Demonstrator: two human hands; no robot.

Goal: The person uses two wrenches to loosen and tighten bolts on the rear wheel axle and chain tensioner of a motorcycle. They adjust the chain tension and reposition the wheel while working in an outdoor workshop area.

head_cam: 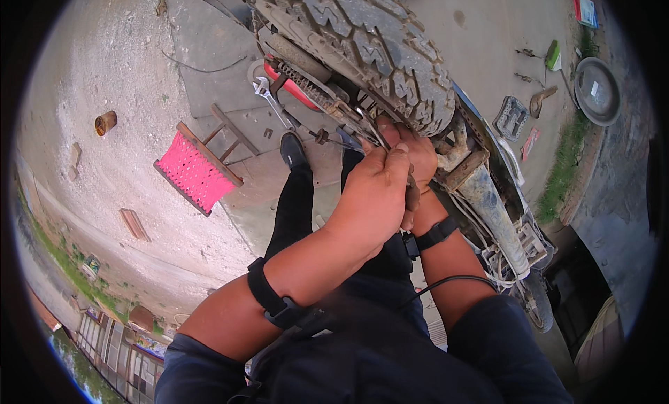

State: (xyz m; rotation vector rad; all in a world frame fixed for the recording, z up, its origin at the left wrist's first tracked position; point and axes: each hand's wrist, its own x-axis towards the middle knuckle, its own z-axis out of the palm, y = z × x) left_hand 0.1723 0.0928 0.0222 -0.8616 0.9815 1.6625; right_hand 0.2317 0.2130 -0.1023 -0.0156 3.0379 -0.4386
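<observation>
My left hand (373,187) grips a slim metal tool (373,127) between thumb and fingers, beside the hub area of a motorcycle wheel. Its far end reaches in among the metal parts. Against it is my right hand (415,150), fingers bent in below the knobbly, muddy tyre (376,43); what they hold is hidden. To the left of the tyre run a coil-spring shock absorber (303,82) and a red part (292,85). An adjustable wrench (272,101) lies left of the hands, close to a metal rod with a rusty nut (321,137).
A low stool with a pink woven seat (196,169) lies tipped at the left, near a rusty can (106,123) and a brick (134,225). At the right are a metal pedal-like part (511,118), a curved rusty part (541,101), a green-and-white brush (553,56) and a round metal basin (597,92).
</observation>
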